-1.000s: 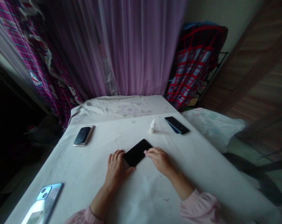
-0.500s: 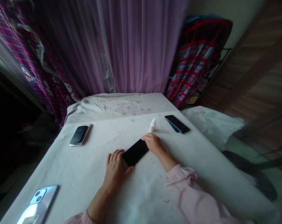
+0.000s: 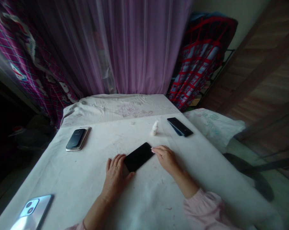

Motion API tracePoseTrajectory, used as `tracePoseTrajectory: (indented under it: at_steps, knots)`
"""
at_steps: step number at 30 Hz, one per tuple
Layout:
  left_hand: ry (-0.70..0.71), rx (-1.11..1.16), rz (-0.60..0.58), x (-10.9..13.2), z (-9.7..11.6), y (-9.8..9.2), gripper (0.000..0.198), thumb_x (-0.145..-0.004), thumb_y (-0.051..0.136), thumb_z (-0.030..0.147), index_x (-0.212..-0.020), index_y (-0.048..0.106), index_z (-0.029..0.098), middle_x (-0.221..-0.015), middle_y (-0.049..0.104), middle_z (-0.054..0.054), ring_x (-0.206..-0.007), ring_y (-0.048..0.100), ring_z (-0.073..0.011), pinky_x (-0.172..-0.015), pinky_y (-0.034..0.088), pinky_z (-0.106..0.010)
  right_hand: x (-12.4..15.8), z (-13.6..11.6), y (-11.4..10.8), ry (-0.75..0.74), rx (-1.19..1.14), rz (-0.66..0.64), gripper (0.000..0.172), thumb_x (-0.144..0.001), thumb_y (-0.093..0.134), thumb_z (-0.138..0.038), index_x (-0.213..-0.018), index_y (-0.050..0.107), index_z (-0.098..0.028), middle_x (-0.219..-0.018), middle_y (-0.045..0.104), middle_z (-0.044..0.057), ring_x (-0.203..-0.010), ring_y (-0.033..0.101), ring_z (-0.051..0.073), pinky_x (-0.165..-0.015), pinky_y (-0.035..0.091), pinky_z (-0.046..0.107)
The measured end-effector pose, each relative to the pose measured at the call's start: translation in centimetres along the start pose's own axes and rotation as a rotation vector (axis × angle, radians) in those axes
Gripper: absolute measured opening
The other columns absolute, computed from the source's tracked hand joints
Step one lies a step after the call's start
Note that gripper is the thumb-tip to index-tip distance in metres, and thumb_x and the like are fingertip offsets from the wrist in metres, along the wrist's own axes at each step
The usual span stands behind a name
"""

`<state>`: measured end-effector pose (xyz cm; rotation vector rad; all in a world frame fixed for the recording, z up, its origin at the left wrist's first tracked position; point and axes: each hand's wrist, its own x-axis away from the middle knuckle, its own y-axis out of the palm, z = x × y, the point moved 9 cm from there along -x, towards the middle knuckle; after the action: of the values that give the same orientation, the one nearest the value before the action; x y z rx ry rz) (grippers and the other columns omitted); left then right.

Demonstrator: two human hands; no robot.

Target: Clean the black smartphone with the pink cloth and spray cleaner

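A smartphone [image 3: 138,157] with a dark screen lies face up and slanted on the white-covered table. My left hand [image 3: 115,174] holds its near-left end, fingers along the upper edge and thumb at the lower edge. At the far right corner of the screen, my right hand [image 3: 167,158] is closed in a pinch. A small pale bit shows at its fingertips, too little to tell what it is. Beyond the phone stands a small white bottle [image 3: 154,128] with a nozzle top, apart from both hands.
Two stacked phones [image 3: 180,126] lie at the right edge of the table [image 3: 87,179]. Another stack of phones [image 3: 77,139] is at the left. A shiny blue-silver phone [image 3: 33,212] lies back up at the near left. Purple curtains [image 3: 144,48] hang behind; a plastic bag [image 3: 213,124] is at the right.
My right hand has drawn back to the right and nearer me, uncovering the phone's far corner and the bottle's base. My left hand stays on the phone. The view has shifted slightly.
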<state>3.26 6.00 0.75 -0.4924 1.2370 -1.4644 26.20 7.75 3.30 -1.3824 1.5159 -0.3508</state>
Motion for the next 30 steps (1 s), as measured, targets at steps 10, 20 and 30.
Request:
tracePoseTrajectory:
  at_steps: [10, 20, 30]
  knots:
    - [-0.014, 0.015, -0.032, -0.2, 0.1, -0.1, 0.057, -0.077, 0.068, 0.037, -0.128, 0.051, 0.018, -0.131, 0.061, -0.016, -0.127, 0.051, -0.0355, -0.109, 0.026, -0.062, -4.1, 0.1, 2.8, 0.022, 0.080, -0.012, 0.028, -0.087, 0.052, -0.007, -0.093, 0.076, -0.021, -0.092, 0.073, 0.006, -0.086, 0.065, 0.018, -0.082, 0.051, 0.029]
    - [-0.038, 0.059, -0.056, -0.4, -0.3, 0.4, 0.060, -0.074, 0.073, 0.037, -0.127, 0.053, 0.021, -0.133, 0.060, -0.014, -0.130, 0.048, -0.0346, -0.111, 0.025, -0.060, -3.2, -5.4, 4.6, -0.018, 0.161, -0.157, 0.028, -0.091, 0.050, -0.009, -0.094, 0.074, -0.023, -0.097, 0.071, 0.006, -0.088, 0.060, 0.019, -0.081, 0.048, 0.029]
    - [-0.043, 0.079, -0.069, -0.5, -0.2, 0.3, 0.060, -0.073, 0.073, 0.038, -0.127, 0.053, 0.020, -0.133, 0.060, -0.015, -0.130, 0.048, -0.0346, -0.111, 0.025, -0.060, -2.9, -5.9, 4.6, -0.052, 0.148, -0.158, 0.028, -0.091, 0.050, -0.010, -0.097, 0.074, -0.023, -0.096, 0.071, 0.006, -0.087, 0.060, 0.019, -0.080, 0.048, 0.030]
